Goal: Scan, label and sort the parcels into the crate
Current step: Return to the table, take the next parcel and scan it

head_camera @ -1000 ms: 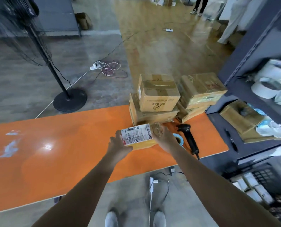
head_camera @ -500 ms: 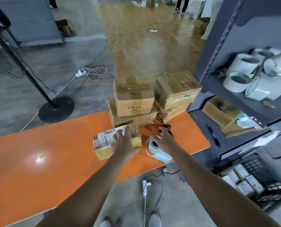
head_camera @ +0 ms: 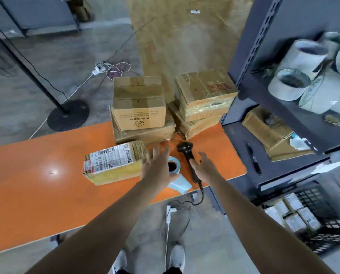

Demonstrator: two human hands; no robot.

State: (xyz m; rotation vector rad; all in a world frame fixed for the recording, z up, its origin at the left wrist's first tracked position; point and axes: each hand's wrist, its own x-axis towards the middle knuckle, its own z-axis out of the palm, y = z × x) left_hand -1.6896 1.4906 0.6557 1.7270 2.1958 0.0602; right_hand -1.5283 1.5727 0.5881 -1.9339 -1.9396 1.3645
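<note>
A small taped parcel (head_camera: 113, 162) with a white shipping label on top lies on the orange table (head_camera: 36, 184). My left hand (head_camera: 157, 165) hovers just right of it with fingers spread, holding nothing, above a blue label roll (head_camera: 175, 169). A black barcode scanner (head_camera: 188, 157) lies between my hands. My right hand (head_camera: 205, 168) is open beside the scanner's handle; contact is unclear. A black crate (head_camera: 323, 232) with several parcels inside stands on the floor at the lower right.
Stacked cardboard boxes (head_camera: 138, 103) and taped boxes (head_camera: 204, 95) fill the table's far right end. A dark metal shelf (head_camera: 283, 107) with white tape rolls (head_camera: 299, 66) stands at the right. A fan stand (head_camera: 68, 114) and cables are on the floor behind.
My left hand has let go of the labelled parcel, which now lies on the table, and moved right over the label roll. My right hand has shifted to the scanner's handle.
</note>
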